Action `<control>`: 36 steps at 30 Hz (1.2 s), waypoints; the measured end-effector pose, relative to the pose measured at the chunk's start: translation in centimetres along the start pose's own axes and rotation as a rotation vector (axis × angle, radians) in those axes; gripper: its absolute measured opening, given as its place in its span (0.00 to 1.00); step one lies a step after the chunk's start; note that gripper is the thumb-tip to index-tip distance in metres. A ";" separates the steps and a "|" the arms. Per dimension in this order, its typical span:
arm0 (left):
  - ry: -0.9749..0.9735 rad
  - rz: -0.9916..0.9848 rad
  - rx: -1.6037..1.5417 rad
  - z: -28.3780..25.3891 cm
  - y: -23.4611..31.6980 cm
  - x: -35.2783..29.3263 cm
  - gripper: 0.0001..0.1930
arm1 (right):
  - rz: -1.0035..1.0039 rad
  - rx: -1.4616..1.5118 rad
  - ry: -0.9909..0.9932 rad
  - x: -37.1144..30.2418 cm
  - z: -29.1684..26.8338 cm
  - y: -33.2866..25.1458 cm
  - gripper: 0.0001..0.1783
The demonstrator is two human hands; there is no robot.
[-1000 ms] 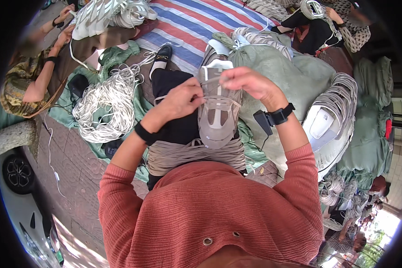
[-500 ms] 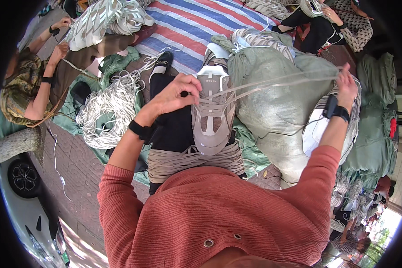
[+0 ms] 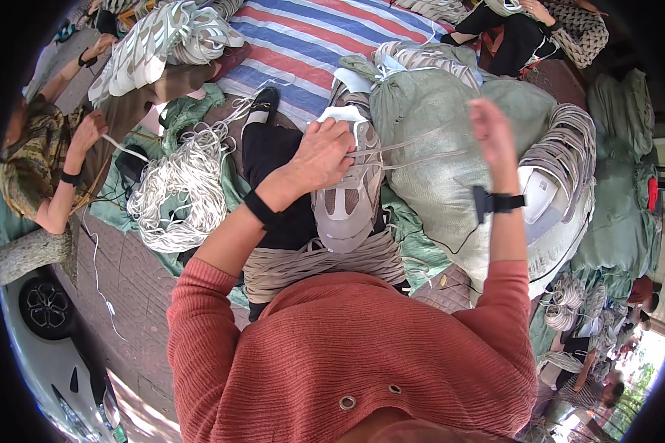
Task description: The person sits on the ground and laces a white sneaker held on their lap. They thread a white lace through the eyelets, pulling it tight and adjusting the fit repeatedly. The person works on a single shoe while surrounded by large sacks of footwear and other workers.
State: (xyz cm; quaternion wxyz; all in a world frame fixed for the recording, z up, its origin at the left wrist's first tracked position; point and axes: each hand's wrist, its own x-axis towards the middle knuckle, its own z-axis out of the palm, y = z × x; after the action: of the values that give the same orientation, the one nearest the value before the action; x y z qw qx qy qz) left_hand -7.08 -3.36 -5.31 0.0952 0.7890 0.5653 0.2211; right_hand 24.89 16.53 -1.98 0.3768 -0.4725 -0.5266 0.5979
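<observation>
A grey and beige shoe upper [image 3: 345, 210] rests over my black-trousered leg, its toe toward me. My left hand [image 3: 324, 153] is closed over the upper's lacing area, fingers curled at its left edge; its fingertips are hidden. Two strands of pale flat shoelace [image 3: 414, 155] run from the eyelets to the right. My right hand [image 3: 493, 133] is raised over the green-white sack, fist closed on the far lace ends and smeared by motion. A bundle of taupe laces [image 3: 321, 267] lies across my lap.
A full woven sack [image 3: 440, 177] stands close on the right, with stacked uppers [image 3: 565, 159] beside it. White cord lies coiled [image 3: 177, 196] on green cloth at the left. A co-worker's hand [image 3: 89, 131] works near more uppers [image 3: 151, 55]. A striped sheet [image 3: 288, 44] lies ahead; a car [image 3: 59, 347] stands lower left.
My right hand has come inward to the left, and the lace strands between it and the upper are shorter. My left hand has shifted right, further over the lacing area.
</observation>
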 end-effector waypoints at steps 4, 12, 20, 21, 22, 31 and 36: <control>-0.049 -0.205 -0.417 -0.5 -0.2 0.6 0.07 | -0.005 -0.243 -0.372 -6.2 10.4 1.7 0.14; 0.779 -0.710 -1.613 -10.8 -8.0 -13.1 0.09 | 0.013 -0.023 -0.275 -9.3 12.2 5.3 0.15; -0.486 -1.449 -0.314 -9.7 -10.7 -25.4 0.30 | -0.085 -0.040 -0.384 -8.0 12.5 9.0 0.10; -0.385 -1.217 -0.247 -9.7 -9.7 -24.2 0.24 | -0.130 -0.129 -0.389 -7.9 12.8 8.9 0.10; -0.281 -1.030 -0.201 -9.6 -8.8 -22.1 0.20 | -0.173 -0.220 -0.395 -7.8 13.0 8.5 0.10; 0.028 -0.212 -0.167 -1.5 -0.8 -1.0 0.06 | -0.607 -0.661 -0.210 -9.6 15.3 8.5 0.08; -0.147 -0.173 -0.014 -1.8 0.8 0.9 0.08 | -0.393 -0.466 -0.288 -10.9 14.3 9.9 0.10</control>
State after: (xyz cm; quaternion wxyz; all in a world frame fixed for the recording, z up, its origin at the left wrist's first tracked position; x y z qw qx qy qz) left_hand -6.96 -2.95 -3.13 0.1607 0.7506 0.6212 0.1575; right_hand 14.57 0.65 -9.90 0.2884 -0.3459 -0.7779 0.4382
